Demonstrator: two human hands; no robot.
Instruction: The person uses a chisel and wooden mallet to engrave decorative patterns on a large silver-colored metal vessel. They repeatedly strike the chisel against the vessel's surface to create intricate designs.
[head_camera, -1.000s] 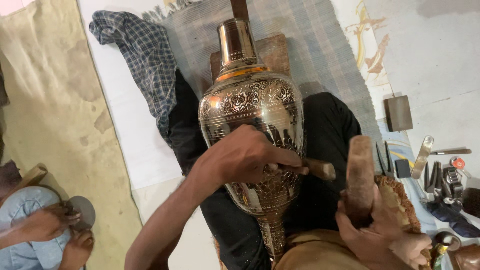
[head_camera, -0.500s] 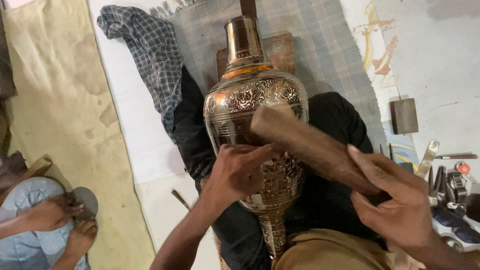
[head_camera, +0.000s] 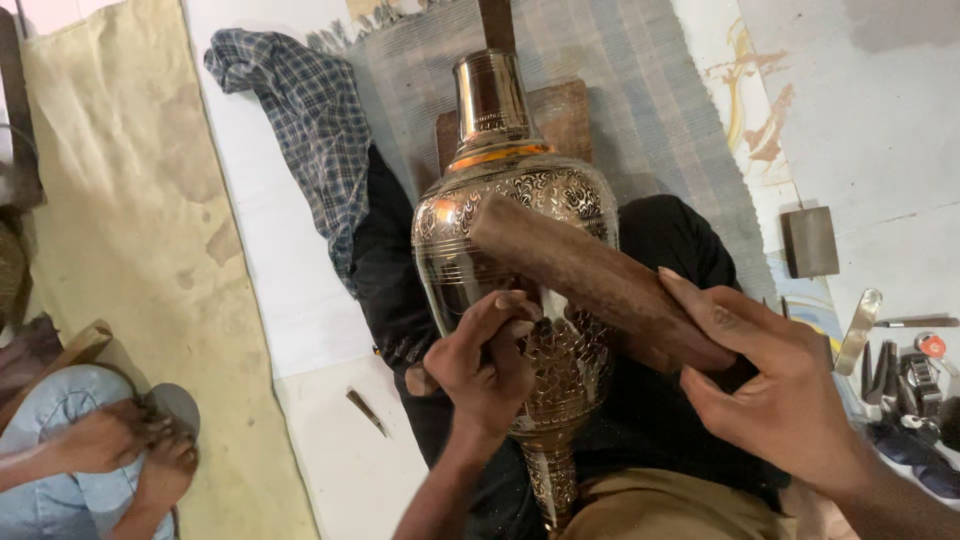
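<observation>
The left hand (head_camera: 485, 365) pinches a hidden tool against the engraved brass vase (head_camera: 515, 290), steadying it; right hand (head_camera: 775, 385) grips a brown wooden mallet (head_camera: 595, 280) for striking.

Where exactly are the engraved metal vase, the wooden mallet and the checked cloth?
engraved metal vase (head_camera: 500, 215): head view, on its patterned shoulder, below the neck.
wooden mallet (head_camera: 590, 275): head view, on the middle of the brown wooden block, above the right hand.
checked cloth (head_camera: 305, 110): head view, on its crumpled upper part.

You get bright, even daylight with soft shadows; glare streaks the metal vase (head_camera: 515, 250), and your right hand (head_camera: 770, 390) looks slightly blurred.
</observation>
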